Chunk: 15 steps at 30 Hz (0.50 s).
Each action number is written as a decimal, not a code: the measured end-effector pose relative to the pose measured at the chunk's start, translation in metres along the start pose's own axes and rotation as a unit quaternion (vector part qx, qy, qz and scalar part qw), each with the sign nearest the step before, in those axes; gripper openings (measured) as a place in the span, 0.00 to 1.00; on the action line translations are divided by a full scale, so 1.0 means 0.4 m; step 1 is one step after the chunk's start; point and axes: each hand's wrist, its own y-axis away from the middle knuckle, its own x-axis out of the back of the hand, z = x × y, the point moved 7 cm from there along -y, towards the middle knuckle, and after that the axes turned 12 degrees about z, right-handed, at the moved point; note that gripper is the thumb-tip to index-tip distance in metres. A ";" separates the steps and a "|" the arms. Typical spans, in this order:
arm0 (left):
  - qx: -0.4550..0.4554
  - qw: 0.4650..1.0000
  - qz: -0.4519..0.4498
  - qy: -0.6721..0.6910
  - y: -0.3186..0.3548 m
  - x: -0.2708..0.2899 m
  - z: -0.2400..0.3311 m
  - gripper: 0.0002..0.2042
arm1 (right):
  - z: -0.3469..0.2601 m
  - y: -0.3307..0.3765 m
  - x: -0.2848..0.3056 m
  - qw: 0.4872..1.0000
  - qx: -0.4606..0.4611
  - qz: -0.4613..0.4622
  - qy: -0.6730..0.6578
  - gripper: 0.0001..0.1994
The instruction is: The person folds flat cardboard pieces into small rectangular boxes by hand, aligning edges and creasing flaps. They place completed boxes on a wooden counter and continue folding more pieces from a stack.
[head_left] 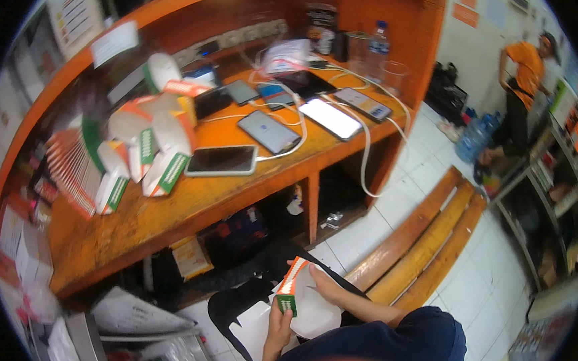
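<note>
A paper food carton (291, 279) with orange and green printed sides and a white inside is held over my lap. My left hand (278, 324) pinches it near its green end. On the opposite side, my right hand (326, 287) grips the white part, its thumb along the edge. White unfolded card (252, 327) lies across my dark-clothed legs, partly under the carton. Ahead on the orange wooden desk (165, 222), formed cartons (167, 175) of the same colours sit in a loose pile. Beside them leans a stack of flat cartons (70, 165).
Several phones (269, 131) with white charging cables (365, 160) cover the desk's middle and right. A slatted wooden bench (419, 240) stands to my right. A person in an orange shirt (528, 68) stands far right by water bottles (478, 137) and a metal shelf (523, 227).
</note>
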 end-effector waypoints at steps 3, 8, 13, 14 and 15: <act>-0.161 0.980 0.113 -0.041 0.013 0.014 0.080 0.18 | -0.001 0.041 -0.048 0.995 -0.002 -0.032 0.097 0.20; -0.139 0.957 0.247 -0.059 0.001 0.088 0.115 0.16 | -0.048 0.078 -0.065 0.950 -0.147 -0.111 -0.251 0.21; -0.155 0.973 0.159 -0.065 -0.005 0.044 0.131 0.08 | -0.137 0.081 -0.033 0.992 0.024 -0.020 0.124 0.14; -0.095 0.986 0.137 -0.024 -0.008 0.035 0.111 0.08 | -0.152 0.084 -0.035 0.990 0.027 -0.015 0.136 0.14; -0.032 0.993 0.116 0.011 -0.013 0.026 0.087 0.08 | -0.166 0.083 -0.039 0.989 0.028 -0.010 0.146 0.14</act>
